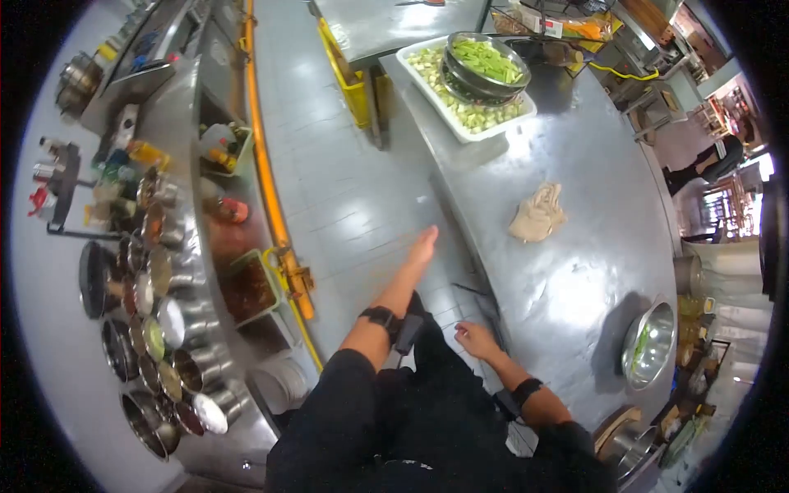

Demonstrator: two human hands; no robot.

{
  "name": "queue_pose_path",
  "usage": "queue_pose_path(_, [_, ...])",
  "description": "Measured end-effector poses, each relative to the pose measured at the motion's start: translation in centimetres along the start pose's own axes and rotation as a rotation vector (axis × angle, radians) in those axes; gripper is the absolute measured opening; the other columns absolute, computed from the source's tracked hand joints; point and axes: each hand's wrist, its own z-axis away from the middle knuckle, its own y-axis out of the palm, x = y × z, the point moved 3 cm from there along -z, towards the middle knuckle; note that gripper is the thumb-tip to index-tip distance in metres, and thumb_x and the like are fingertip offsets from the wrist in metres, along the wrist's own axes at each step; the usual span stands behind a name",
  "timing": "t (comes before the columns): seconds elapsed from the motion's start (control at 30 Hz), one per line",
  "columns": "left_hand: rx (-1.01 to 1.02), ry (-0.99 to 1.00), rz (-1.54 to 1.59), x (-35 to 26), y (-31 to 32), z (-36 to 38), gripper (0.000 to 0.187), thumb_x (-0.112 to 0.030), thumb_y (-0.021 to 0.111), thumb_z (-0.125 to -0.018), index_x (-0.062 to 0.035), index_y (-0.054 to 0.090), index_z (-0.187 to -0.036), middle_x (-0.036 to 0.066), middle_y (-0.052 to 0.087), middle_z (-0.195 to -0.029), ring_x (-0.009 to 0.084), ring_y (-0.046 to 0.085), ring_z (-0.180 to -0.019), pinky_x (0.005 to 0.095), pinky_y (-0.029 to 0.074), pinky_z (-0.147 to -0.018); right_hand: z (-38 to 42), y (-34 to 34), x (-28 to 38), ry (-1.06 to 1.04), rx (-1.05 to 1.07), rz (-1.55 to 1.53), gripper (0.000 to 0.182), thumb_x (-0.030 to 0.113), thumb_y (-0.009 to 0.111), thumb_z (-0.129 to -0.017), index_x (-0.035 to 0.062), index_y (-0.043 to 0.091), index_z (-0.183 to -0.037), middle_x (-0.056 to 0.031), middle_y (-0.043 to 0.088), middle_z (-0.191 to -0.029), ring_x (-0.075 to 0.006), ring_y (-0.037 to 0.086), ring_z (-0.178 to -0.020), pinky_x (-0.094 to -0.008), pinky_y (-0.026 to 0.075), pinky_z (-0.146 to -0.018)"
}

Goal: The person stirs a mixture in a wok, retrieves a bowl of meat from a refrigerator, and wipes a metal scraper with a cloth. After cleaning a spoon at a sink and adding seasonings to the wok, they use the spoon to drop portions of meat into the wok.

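My left hand [423,245] reaches forward over the floor, seen edge-on and slightly blurred. Its fingers look stretched out and nothing shows in them. Beside the near edge of the steel table [542,287], my right hand [474,338] hangs low with its fingers curled in and no object visible. A crumpled beige cloth [538,214] lies on the table, apart from both hands. Farther off, a white tray [460,131] of chopped pale green vegetables carries a bowl [448,82] of cut green vegetables. At the right edge stands a metal bowl [653,349] with some green pieces inside.
On the left, a counter holds several metal pots [168,320] and bottles. An orange pipe [267,181] runs along its front. Between counter and table lies a tiled floor [353,189]. A yellow panel [349,90] stands ahead. Another person's leg [699,164] shows at far right.
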Motion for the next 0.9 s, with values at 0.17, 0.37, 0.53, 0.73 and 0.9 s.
queue_pose_path(0.17, [0.083,-0.32,0.351,2.9,8.2,-4.4,0.054,-0.058,0.038,-0.087,-0.0119,0.052,-0.112,0.004,0.053,-0.107,0.0187,0.049,-0.094,0.0377,0.039,-0.078,1.0,-1.6,-0.3,0.142,-0.012,-0.072,0.027,0.022,0.055,-0.081,0.0024,0.059,-0.1,-0.0146,0.063,-0.087,-0.0269,0.063,-0.077,-0.0345,0.049,-0.071])
queue_pose_path(0.37, [0.18,-0.454,0.371,2.7,7.3,-4.9,0.058,-0.059,0.032,-0.089,-0.0112,0.045,-0.12,0.007,0.054,-0.107,0.0191,0.049,-0.093,0.0338,0.04,-0.078,-0.4,2.5,-6.0,0.137,-0.019,0.005,0.027,0.027,0.053,-0.081,0.0027,0.061,-0.09,-0.0171,0.062,-0.088,-0.0316,0.06,-0.086,-0.0392,0.047,-0.075])
queue_pose_path(0.53, [0.11,-0.399,0.437,2.4,-1.1,-0.4,0.053,-0.058,0.036,-0.088,-0.0137,0.051,-0.114,0.002,0.056,-0.099,0.0148,0.05,-0.085,0.0328,0.041,-0.078,-2.1,7.3,-10.3,0.421,0.583,0.162,0.021,0.025,0.053,-0.079,0.0049,0.059,-0.08,-0.0167,0.059,-0.076,-0.0293,0.059,-0.074,-0.0403,0.047,-0.069])
queue_pose_path(0.73, [-0.118,-0.256,-0.12,0.6,-19.1,3.1,0.062,-0.047,0.035,-0.091,0.0013,0.038,-0.13,0.017,0.041,-0.132,0.0277,0.037,-0.123,0.0339,0.026,-0.103,-7.4,13.3,-17.0,0.368,0.712,-0.092,0.007,0.018,0.057,-0.078,0.0107,0.058,-0.076,-0.0005,0.05,-0.059,-0.0149,0.05,-0.05,-0.0318,0.041,-0.042])
queue_pose_path(0.9, [-0.348,0.217,-0.769,-7.2,-28.1,3.6,0.049,-0.032,0.05,-0.088,0.0015,0.043,-0.123,0.022,0.048,-0.117,0.0361,0.045,-0.109,0.0415,0.034,-0.094,-24.9,7.6,-8.0,0.429,-0.114,-0.758,0.014,0.019,0.053,-0.087,0.007,0.058,-0.082,-0.0021,0.055,-0.068,-0.0132,0.051,-0.053,-0.0271,0.043,-0.048])
